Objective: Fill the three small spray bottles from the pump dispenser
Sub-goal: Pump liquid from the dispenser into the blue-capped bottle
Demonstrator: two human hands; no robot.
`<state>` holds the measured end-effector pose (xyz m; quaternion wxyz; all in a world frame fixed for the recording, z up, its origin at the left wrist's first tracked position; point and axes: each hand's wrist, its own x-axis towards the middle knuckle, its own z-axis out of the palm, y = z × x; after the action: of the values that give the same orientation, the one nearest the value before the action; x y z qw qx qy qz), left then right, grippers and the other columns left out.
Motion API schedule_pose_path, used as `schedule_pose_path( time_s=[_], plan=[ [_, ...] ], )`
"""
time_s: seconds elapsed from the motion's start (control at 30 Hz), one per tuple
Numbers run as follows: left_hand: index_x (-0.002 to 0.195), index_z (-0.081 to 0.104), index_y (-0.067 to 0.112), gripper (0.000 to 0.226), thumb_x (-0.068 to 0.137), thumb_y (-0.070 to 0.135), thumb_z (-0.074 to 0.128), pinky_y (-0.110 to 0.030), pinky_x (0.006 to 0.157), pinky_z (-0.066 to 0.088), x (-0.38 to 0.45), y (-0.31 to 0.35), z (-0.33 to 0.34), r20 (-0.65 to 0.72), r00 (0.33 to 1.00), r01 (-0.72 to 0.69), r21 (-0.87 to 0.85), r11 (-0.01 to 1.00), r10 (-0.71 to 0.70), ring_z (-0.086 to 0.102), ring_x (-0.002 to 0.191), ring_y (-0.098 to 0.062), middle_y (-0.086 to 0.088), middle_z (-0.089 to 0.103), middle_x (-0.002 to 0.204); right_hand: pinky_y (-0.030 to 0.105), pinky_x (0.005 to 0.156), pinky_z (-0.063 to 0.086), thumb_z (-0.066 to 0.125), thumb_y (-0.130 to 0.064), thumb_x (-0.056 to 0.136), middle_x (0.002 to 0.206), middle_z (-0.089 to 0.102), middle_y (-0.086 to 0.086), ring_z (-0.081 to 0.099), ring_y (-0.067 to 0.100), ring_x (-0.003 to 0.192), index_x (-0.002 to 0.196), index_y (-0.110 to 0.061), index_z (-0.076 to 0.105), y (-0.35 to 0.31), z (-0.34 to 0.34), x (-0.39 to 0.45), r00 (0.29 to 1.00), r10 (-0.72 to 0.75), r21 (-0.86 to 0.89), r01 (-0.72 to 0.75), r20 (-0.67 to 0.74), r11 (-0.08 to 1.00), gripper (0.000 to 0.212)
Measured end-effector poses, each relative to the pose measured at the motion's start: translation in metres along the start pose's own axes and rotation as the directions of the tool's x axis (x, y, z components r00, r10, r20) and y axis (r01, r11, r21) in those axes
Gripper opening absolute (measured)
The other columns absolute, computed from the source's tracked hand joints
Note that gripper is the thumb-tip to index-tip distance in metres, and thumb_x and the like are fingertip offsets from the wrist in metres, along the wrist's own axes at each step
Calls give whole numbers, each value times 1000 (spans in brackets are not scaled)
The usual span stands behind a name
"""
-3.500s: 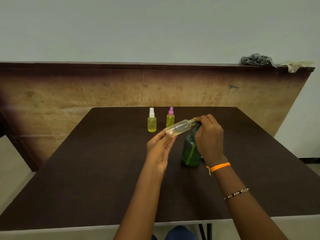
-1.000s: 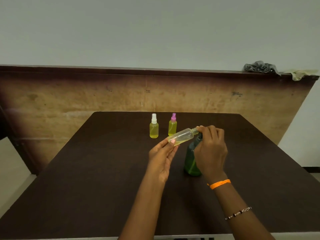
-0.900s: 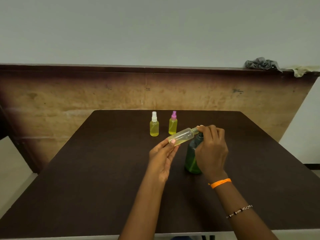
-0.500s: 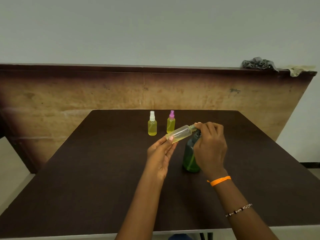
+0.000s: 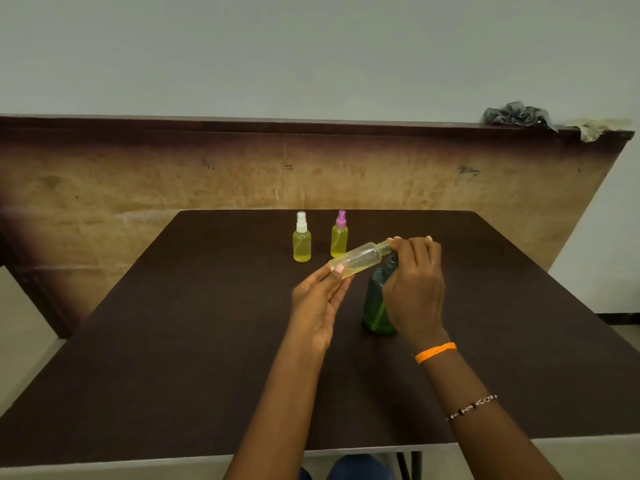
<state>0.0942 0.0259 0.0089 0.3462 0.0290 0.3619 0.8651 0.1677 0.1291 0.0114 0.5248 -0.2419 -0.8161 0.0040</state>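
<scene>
My left hand (image 5: 320,303) holds an uncapped clear spray bottle (image 5: 358,259) by its base, tilted with its neck toward the right. It holds a little yellow liquid. My right hand (image 5: 414,289) covers the pump head of the dark green dispenser (image 5: 375,306), which stands on the table, and its fingertips touch the small bottle's neck. The pump nozzle is hidden under my fingers. Behind them stand two small bottles full of yellow liquid: one with a white sprayer (image 5: 301,239), one with a pink sprayer (image 5: 339,235).
The dark brown table (image 5: 173,341) ends close to my body. A worn wooden panel (image 5: 173,181) stands behind its far edge. A grey crumpled cloth (image 5: 517,114) and a pale rag (image 5: 601,126) lie on top of the panel at the right.
Both hands have kept their hold on the tilted bottle and the pump head. Only the camera view shifts slightly between frames.
</scene>
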Motion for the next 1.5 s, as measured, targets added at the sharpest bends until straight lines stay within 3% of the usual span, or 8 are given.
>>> schedule_pose_path(
  time_s=[0.4,0.57,0.7,0.8,0.87,1.07,1.23,1.5],
  plan=[
    [107,59,-4,23,84,-1,61,-23,79,55,-7,6,6,1,1000,2,-11,1000,-2,65,97,-22,-14,68,96,58,95,40,30,-11,73,78,64,11,52,35,87,84,-2,69,-4,-13,23,999,34,22,-35,37,999,42],
    [106,59,-5,21,85,-1,59,-24,81,55,-3,-1,1,-6,1000,9,2,1000,-9,64,100,-24,-15,67,98,46,105,36,28,-5,74,91,61,16,53,28,91,100,4,64,2,0,-5,999,32,46,-33,38,998,45],
    [108,58,-6,23,85,-1,59,-24,79,55,-5,0,0,-14,1000,23,-14,1000,-23,64,99,-24,-15,67,97,45,82,53,39,2,73,88,59,18,49,27,90,93,5,63,-6,-5,3,998,15,64,-19,57,998,32],
    [106,60,-3,20,86,0,59,-24,83,54,-6,4,4,4,1000,5,-3,1000,-5,65,98,-22,-13,68,97,39,61,49,54,14,67,85,58,18,55,35,83,87,6,63,-11,-18,19,987,21,25,-25,162,999,23],
    [101,62,0,15,86,0,59,-24,85,53,-6,6,6,6,1000,-9,16,1000,9,65,96,-20,-11,68,95,38,62,44,51,12,73,90,58,17,54,34,86,89,5,64,-11,-19,26,975,72,34,-81,208,996,22],
    [105,60,-3,19,86,-1,59,-22,80,55,-3,1,2,-9,1000,-6,5,1000,6,65,93,-19,-13,68,95,36,59,50,32,-6,77,87,58,17,59,34,76,95,6,63,-8,-4,1,999,-1,39,-1,54,999,38],
    [106,60,-3,21,86,0,59,-23,83,54,-6,4,3,-3,1000,3,-7,1000,-3,65,96,-20,-13,68,96,33,53,45,53,14,71,84,57,17,58,34,71,90,5,65,-11,-13,12,994,23,46,-28,105,999,24],
    [104,61,-3,19,85,-1,60,-24,81,55,-4,2,4,-9,1000,-1,-18,1000,1,66,95,-21,-13,69,94,37,64,53,38,-1,76,85,63,16,62,32,78,89,4,67,3,-6,12,999,3,131,-8,41,991,32]
  ],
)
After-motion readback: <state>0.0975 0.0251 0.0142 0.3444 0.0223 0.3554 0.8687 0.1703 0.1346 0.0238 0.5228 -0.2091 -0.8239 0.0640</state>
